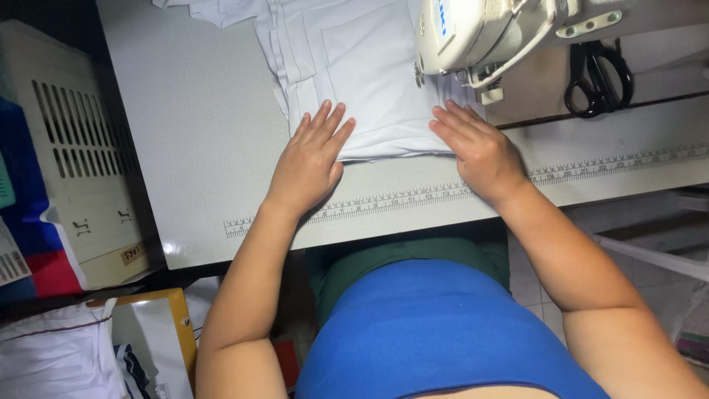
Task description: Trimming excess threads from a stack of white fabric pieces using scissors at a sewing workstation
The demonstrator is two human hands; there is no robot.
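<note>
Both hands, left hand [310,159] and right hand [476,148], are lying flat, fingers spread wide, gripping nothing, pressing white fabric [362,66] on the table [199,148] beside the sewing machine [480,33].

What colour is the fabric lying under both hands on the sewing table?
White; the folded fabric is plain, with no pattern, under the left hand and right hand. Head view shows it best.

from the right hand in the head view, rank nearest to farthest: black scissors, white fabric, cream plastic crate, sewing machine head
1. white fabric: under the fingertips of the right hand, touching.
2. sewing machine head: just above the fingers.
3. black scissors: up and to the right, on the table behind the machine.
4. cream plastic crate: far left, beyond the table edge.
</note>
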